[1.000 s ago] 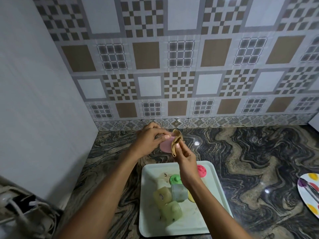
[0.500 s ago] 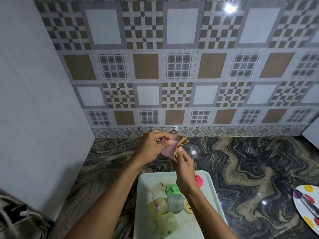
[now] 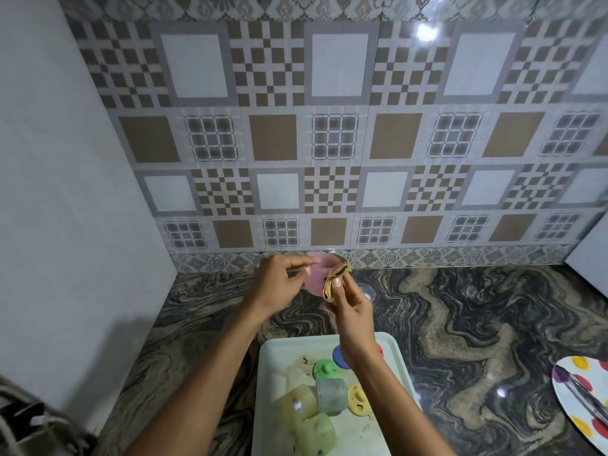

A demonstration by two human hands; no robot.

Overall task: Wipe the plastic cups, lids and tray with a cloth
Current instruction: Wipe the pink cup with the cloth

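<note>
Pink cup (image 3: 315, 275) in left hand (image 3: 275, 286) — tan cloth (image 3: 333, 282) in right hand (image 3: 354, 312)

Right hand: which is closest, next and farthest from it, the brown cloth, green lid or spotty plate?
1. Brown cloth, pinched in the right hand itself.
2. Green lid, on the tray below the wrist.
3. Spotty plate, far at the right edge.

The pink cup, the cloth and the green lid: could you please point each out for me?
pink cup (image 3: 315, 278), head view, middle of its side wall.
cloth (image 3: 330, 285), head view, its folded edge.
green lid (image 3: 325, 370), head view, the knob on its top.
</note>
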